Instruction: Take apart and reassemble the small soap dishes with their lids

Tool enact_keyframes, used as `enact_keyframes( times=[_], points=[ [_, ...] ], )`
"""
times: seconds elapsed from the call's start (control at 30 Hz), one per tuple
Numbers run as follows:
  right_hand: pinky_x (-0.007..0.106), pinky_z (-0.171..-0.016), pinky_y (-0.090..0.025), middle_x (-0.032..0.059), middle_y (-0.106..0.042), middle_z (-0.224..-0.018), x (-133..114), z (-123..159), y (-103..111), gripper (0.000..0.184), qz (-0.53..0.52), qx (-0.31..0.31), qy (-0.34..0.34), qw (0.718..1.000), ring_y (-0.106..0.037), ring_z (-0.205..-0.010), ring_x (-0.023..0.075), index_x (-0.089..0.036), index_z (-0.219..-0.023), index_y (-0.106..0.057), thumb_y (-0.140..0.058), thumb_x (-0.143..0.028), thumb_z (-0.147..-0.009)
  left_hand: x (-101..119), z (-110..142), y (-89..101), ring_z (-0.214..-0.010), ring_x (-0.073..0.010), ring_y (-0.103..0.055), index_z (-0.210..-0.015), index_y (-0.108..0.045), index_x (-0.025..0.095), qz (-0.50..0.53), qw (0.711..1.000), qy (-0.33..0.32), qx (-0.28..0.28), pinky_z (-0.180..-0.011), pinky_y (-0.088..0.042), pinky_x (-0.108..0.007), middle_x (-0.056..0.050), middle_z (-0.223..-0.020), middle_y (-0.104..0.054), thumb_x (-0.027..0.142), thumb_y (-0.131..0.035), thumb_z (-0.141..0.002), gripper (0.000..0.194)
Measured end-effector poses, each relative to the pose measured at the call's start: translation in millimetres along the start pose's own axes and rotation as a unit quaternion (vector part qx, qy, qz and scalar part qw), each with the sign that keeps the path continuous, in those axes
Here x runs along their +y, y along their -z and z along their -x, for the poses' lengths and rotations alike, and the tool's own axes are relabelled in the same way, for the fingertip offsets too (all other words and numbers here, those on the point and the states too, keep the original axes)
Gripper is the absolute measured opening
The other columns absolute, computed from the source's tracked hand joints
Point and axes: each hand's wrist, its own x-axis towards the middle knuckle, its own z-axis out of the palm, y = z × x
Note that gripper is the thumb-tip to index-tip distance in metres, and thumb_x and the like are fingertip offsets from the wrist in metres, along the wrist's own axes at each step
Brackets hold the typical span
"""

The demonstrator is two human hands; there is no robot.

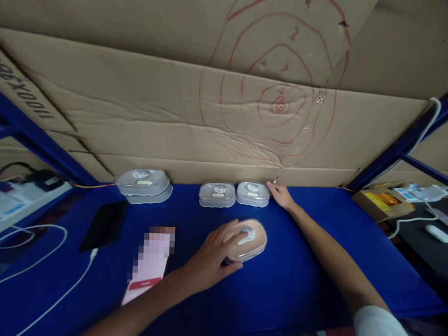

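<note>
My left hand (217, 248) grips the pink case (258, 245), presumably steadying it; beyond it, my right hand (281, 196) touches a clear case (252, 194), whether gripping I cannot tell.

nearest container (257, 247) — peach | tabletop (296, 293) — blue | cardboard (145, 96): brown, red-ringed | sleeve (382, 328): white

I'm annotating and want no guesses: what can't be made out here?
Head view:
- Left end of the peach case: covered by the left hand.
- Label print on the grey case beside the right hand: too small.
- Lit phone screen: pixelated.
- White sleeve: cut by the bottom edge.
</note>
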Motion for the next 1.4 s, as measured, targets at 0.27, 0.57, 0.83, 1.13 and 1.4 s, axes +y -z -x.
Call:
enact_keyframes(
  times=[0.27, 0.57, 0.83, 1.13, 1.4],
  points=[
    [0.046, -0.095, -0.06, 0.0093, -0.065, -0.133, 0, -22, -20, 0.037, 0.017, -0.002, -0.025, 1.0, -0.068, -0.113, 0.0258, -0.018, -0.131, -0.064, -0.067, -0.04, -0.102, 0, 4, -0.5, -0.159, -0.0354, -0.03, -0.157, -0.04, 0.036, 0.02, 1.0, -0.007, 0.001, -0.124, -0.035, -0.058, -0.011, -0.171, -0.034, 0.021, -0.074, -0.092, 0.075],
    [0.046, -0.095, -0.06, 0.0084, -0.065, -0.134, -10, -23, -14, 0.038, 0.034, 0.023, -0.04, 0.998, -0.067, -0.114, 0.0271, -0.018, -0.132, -0.064, -0.067, -0.04, -0.101, 2, 4, 0.0, -0.156, -0.0382, -0.035, -0.158, -0.042, 0.037, -0.006, 1.0, 0.0, 0.004, -0.121, -0.039, -0.059, -0.012, -0.17, -0.036, 0.022, -0.073, -0.093, 0.074],
    [0.054, -0.115, -0.041, 0.0107, -0.076, -0.112, -56, 48, -11, 0.046, 0.041, 0.012, 0.05, 0.998, -0.069, -0.112, 0.028, -0.018, -0.106, -0.072, -0.041, -0.051, -0.11, 2, 4, -3.9, -0.157, -0.0386, -0.032, -0.158, -0.04, 0.037, 0.025, 0.999, 0.037, 0.003, -0.123, -0.036, -0.06, -0.011, -0.173, -0.03, 0.023, -0.073, -0.092, 0.075],
    [0.054, -0.125, -0.035, 0.0147, -0.046, -0.162, -103, 141, -24, 0.083, 0.04, -0.166, 0.281, 0.945, -0.039, -0.152, 0.0338, -0.027, -0.155, -0.049, -0.071, -0.069, -0.088, -6, 3, -6.2, -0.143, -0.0382, -0.049, -0.155, -0.028, 0.028, 0.195, 0.969, 0.137, 0.06, -0.118, -0.042, -0.057, -0.017, -0.156, -0.046, 0.04, -0.082, -0.084, 0.089],
    [0.05, -0.116, -0.047, 0.0122, -0.062, -0.15, -80, 126, -27, 0.062, -0.29, -0.147, 0.072, 0.943, -0.06, -0.138, 0.0291, -0.028, -0.149, -0.053, -0.049, -0.069, -0.102, -2, 3, -2.9, -0.146, -0.0376, -0.047, -0.161, -0.02, 0.032, 0.277, 0.949, 0.126, 0.078, -0.122, -0.035, -0.055, -0.016, -0.157, -0.046, 0.044, -0.089, -0.079, 0.109]
  ],
)
